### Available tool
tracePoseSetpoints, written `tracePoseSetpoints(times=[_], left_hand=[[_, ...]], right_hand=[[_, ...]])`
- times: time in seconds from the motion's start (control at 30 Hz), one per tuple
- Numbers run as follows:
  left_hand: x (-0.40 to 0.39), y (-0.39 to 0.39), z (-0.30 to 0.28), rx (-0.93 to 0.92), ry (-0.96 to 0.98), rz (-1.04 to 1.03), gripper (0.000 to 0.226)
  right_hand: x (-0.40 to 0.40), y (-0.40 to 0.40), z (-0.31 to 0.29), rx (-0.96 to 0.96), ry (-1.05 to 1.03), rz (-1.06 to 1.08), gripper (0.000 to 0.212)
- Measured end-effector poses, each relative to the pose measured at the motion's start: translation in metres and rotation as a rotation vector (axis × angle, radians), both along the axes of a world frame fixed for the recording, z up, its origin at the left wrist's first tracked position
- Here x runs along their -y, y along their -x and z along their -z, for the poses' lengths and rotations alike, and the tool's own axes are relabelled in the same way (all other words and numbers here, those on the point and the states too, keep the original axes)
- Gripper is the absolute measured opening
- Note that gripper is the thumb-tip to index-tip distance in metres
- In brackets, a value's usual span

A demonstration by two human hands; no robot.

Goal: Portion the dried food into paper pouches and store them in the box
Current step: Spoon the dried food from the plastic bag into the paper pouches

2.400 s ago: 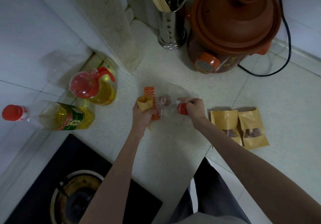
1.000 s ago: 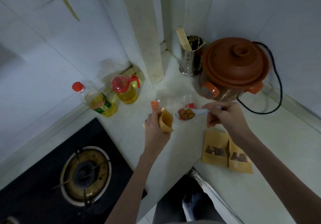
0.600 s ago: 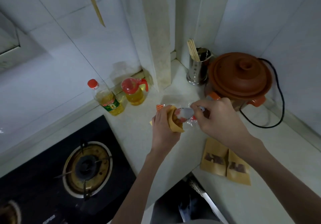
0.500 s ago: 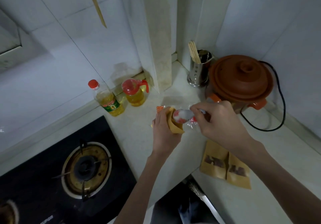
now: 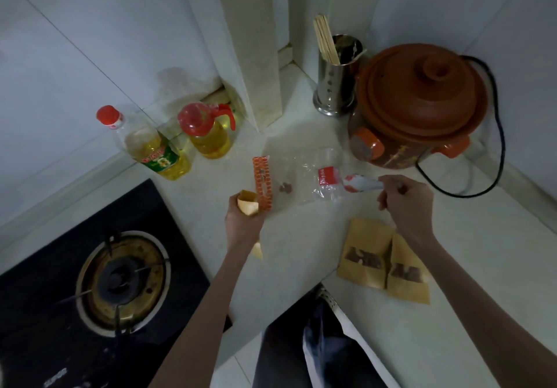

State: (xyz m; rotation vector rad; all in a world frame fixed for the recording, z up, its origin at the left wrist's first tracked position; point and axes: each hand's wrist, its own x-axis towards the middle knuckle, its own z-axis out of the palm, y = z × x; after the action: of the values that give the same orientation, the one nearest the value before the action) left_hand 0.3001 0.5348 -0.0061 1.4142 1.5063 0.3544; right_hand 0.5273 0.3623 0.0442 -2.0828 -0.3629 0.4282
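Note:
My left hand (image 5: 243, 222) grips an open brown paper pouch (image 5: 248, 203), mouth up, above the white counter. My right hand (image 5: 405, 204) pinches the handle of a small white scoop (image 5: 360, 183), which looks empty and is held apart to the pouch's right. Between the hands lies a clear plastic bag (image 5: 289, 185) with an orange header strip (image 5: 262, 187) and a few brown dried pieces (image 5: 285, 188) inside. Two filled brown pouches with windows (image 5: 366, 253) (image 5: 407, 273) lie flat by the counter's front edge, below my right hand.
A brown clay cooker (image 5: 419, 104) with a black cord stands at the back right beside a steel chopstick holder (image 5: 337, 74). Two oil bottles (image 5: 144, 146) (image 5: 208, 130) stand at the left wall. A gas hob (image 5: 117, 279) fills the lower left.
The scoop was at the pouch's mouth half a second ago; my right hand has drawn it away to the right. The pouch has dropped slightly left. The camera has tilted.

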Motion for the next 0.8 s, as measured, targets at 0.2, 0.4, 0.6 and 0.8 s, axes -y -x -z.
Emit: tracePoseSetpoints(times=[0.2, 0.4, 0.6, 0.8], left_hand=[[-0.037, -0.033, 0.009, -0.115, 0.037, 0.008, 0.046], [-0.042, -0.047, 0.022, -0.128, 0.091, -0.020, 0.051], [-0.042, -0.045, 0.026, -0.063, 0.189, -0.054, 0.052], [-0.037, -0.042, 0.011, 0.102, 0.137, -0.039, 0.043]], right_hand=[[-0.019, -0.015, 0.026, 0.127, 0.072, -0.099, 0.028], [-0.047, -0.016, 0.041, 0.201, 0.095, -0.213, 0.025], [-0.053, -0.010, 0.046, 0.070, 0.060, -0.325, 0.031], [-0.045, -0.002, 0.026, 0.001, -0.085, -0.352, 0.018]])
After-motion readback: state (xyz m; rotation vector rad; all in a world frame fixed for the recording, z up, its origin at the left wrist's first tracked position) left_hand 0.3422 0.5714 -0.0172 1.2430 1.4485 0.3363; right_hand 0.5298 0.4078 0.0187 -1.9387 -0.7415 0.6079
